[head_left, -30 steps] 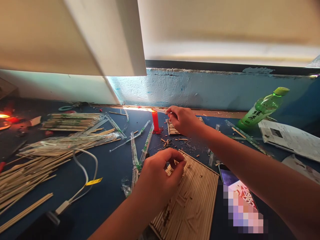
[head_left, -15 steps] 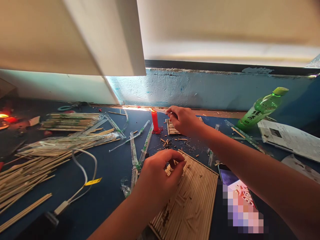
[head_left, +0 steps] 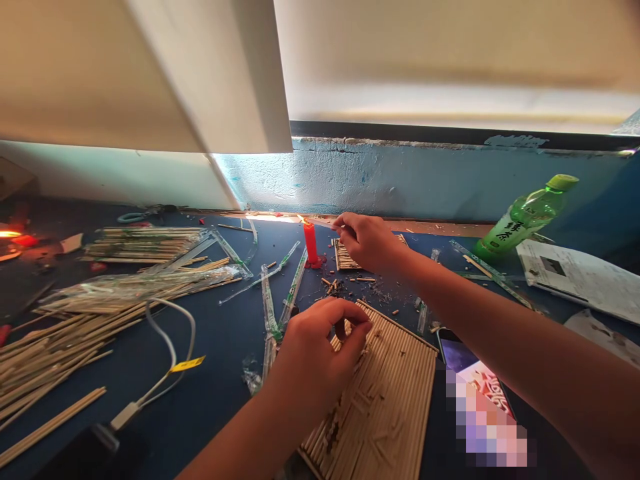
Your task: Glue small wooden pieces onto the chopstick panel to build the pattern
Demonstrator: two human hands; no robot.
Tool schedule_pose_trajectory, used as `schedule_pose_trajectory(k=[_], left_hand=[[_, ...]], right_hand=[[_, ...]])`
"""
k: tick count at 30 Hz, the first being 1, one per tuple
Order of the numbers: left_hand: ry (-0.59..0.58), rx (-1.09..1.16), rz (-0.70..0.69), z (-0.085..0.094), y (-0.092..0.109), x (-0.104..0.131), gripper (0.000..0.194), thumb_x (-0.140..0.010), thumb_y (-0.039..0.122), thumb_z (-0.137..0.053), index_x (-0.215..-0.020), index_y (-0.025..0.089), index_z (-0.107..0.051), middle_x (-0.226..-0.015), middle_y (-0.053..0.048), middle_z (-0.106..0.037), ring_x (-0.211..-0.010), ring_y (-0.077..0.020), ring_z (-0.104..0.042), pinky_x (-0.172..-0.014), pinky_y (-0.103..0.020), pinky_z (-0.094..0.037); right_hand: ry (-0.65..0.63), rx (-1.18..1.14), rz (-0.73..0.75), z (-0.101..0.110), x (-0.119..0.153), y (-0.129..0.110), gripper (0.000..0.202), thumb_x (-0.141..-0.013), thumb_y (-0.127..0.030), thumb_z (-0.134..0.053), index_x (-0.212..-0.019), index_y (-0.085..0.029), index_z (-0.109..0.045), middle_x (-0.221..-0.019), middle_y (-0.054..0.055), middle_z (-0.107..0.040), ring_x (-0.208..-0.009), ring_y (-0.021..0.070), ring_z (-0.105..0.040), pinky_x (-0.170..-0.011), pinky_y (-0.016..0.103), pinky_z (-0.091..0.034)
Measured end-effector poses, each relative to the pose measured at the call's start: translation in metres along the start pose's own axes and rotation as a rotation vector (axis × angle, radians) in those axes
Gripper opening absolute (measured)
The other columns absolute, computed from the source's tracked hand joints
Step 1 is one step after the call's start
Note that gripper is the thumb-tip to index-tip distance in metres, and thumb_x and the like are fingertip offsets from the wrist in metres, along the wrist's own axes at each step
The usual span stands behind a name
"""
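The right hand (head_left: pixel 367 241) pinches a thin, pale strip (head_left: pixel 324 223) by one end, probably sparing the fingers from the flame near its other. The upright red wax candle (head_left: pixel 311 243) seems anchored by melted wax (head_left: pixel 313 265) on the blue table (head_left: pixel 225 360). Nearer, the left hand (head_left: pixel 317 347) curls over the flat, slatted wooden-stick panel (head_left: pixel 395 373); whether it grips anything, I cannot tell.

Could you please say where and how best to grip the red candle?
Probably the middle of the red candle, from the left: its column stands upright, the flame is on top, wax surrounds its foot, and the right hand is to its right.
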State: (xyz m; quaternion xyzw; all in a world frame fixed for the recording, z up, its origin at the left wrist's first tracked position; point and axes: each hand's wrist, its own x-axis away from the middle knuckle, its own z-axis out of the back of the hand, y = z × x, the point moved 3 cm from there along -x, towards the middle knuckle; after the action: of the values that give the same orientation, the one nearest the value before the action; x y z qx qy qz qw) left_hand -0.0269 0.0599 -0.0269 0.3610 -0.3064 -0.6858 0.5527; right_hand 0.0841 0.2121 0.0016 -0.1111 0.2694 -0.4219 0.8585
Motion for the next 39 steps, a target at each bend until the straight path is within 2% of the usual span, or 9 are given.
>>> schedule_pose_trajectory(k=[4,8,11,16,19,21,24,29,39], left_hand=[[0.008,0.017,0.009,0.001,0.000,0.000,0.008,-0.089,0.022,-0.062,-0.087,0.027,-0.068,-0.084,0.002,-0.067,-0.070,-0.0146,-0.055,-0.067,-0.031,-0.045],[0.073,0.033,0.008,0.006,0.000,-0.002,0.006,-0.088,0.026,-0.065,-0.085,0.027,-0.070,-0.079,0.003,-0.063,-0.066,-0.0137,-0.052,-0.064,-0.030,-0.043],[0.179,0.069,-0.004,0.013,0.000,-0.004,0.004,-0.087,0.029,-0.069,-0.084,0.028,-0.072,-0.079,0.003,-0.062,-0.064,-0.0130,-0.049,-0.060,-0.028,-0.042],[0.344,0.104,0.020,0.022,-0.004,-0.006,0.006,-0.084,0.033,-0.073,-0.085,0.028,-0.074,-0.078,0.003,-0.063,-0.061,-0.0120,-0.048,-0.056,-0.027,-0.040],[0.381,0.102,0.035,0.021,-0.007,-0.008,0.006,-0.083,0.033,-0.074,-0.086,0.027,-0.074,-0.079,0.003,-0.063,-0.064,-0.0124,-0.051,-0.058,-0.027,-0.040],[0.379,0.092,0.041,0.019,-0.010,-0.010,0.006,-0.083,0.033,-0.073,-0.086,0.028,-0.074,-0.079,0.003,-0.062,-0.065,-0.0125,-0.051,-0.058,-0.027,-0.039],[0.380,0.081,0.053,0.016,-0.014,-0.012,0.006,-0.084,0.034,-0.073,-0.086,0.028,-0.073,-0.077,0.004,-0.061,-0.063,-0.0120,-0.049,-0.058,-0.027,-0.038],[0.408,0.099,0.067,0.017,-0.018,-0.012,0.008,-0.083,0.035,-0.073,-0.086,0.028,-0.073,-0.077,0.003,-0.063,-0.066,-0.0127,-0.051,-0.061,-0.027,-0.039],[0.372,0.070,0.101,0.016,-0.017,-0.012,0.010,-0.083,0.038,-0.074,-0.086,0.028,-0.073,-0.074,0.003,-0.064,-0.065,-0.0126,-0.055,-0.060,-0.026,-0.041]], right_hand=[[0.007,-0.030,0.005,0.001,-0.001,0.000,0.026,-0.093,-0.024,-0.045,-0.103,-0.016,-0.067,-0.092,0.009,-0.072,-0.076,0.0176,-0.059,-0.070,0.031,-0.039],[0.002,-0.088,-0.046,0.010,0.010,0.003,0.027,-0.095,-0.025,-0.042,-0.102,-0.017,-0.066,-0.086,0.007,-0.071,-0.070,0.0158,-0.058,-0.065,0.030,-0.039],[-0.011,-0.154,-0.119,0.021,0.037,0.009,0.026,-0.096,-0.026,-0.041,-0.100,-0.019,-0.065,-0.082,0.003,-0.070,-0.064,0.0135,-0.057,-0.062,0.029,-0.039],[-0.099,-0.275,-0.260,0.027,0.104,0.022,0.027,-0.099,-0.032,-0.040,-0.099,-0.021,-0.064,-0.081,0.002,-0.070,-0.065,0.0138,-0.058,-0.062,0.029,-0.041],[-0.118,-0.329,-0.311,0.023,0.134,0.029,0.027,-0.099,-0.035,-0.040,-0.098,-0.022,-0.063,-0.082,0.003,-0.069,-0.070,0.0161,-0.060,-0.064,0.031,-0.042],[-0.126,-0.359,-0.323,0.020,0.145,0.032,0.027,-0.100,-0.035,-0.039,-0.101,-0.022,-0.063,-0.080,0.003,-0.068,-0.073,0.0174,-0.062,-0.065,0.031,-0.043],[-0.159,-0.378,-0.294,0.018,0.149,0.030,0.026,-0.100,-0.034,-0.040,-0.105,-0.023,-0.063,-0.078,0.002,-0.066,-0.071,0.0170,-0.060,-0.065,0.031,-0.043],[-0.214,-0.415,-0.209,0.020,0.147,0.017,0.022,-0.099,-0.030,-0.043,-0.102,-0.023,-0.063,-0.079,0.001,-0.063,-0.071,0.0155,-0.057,-0.066,0.030,-0.044],[-0.235,-0.456,-0.199,0.021,0.145,0.011,0.020,-0.098,-0.027,-0.044,-0.104,-0.024,-0.063,-0.090,0.002,-0.067,-0.080,0.0157,-0.060,-0.072,0.029,-0.046]])
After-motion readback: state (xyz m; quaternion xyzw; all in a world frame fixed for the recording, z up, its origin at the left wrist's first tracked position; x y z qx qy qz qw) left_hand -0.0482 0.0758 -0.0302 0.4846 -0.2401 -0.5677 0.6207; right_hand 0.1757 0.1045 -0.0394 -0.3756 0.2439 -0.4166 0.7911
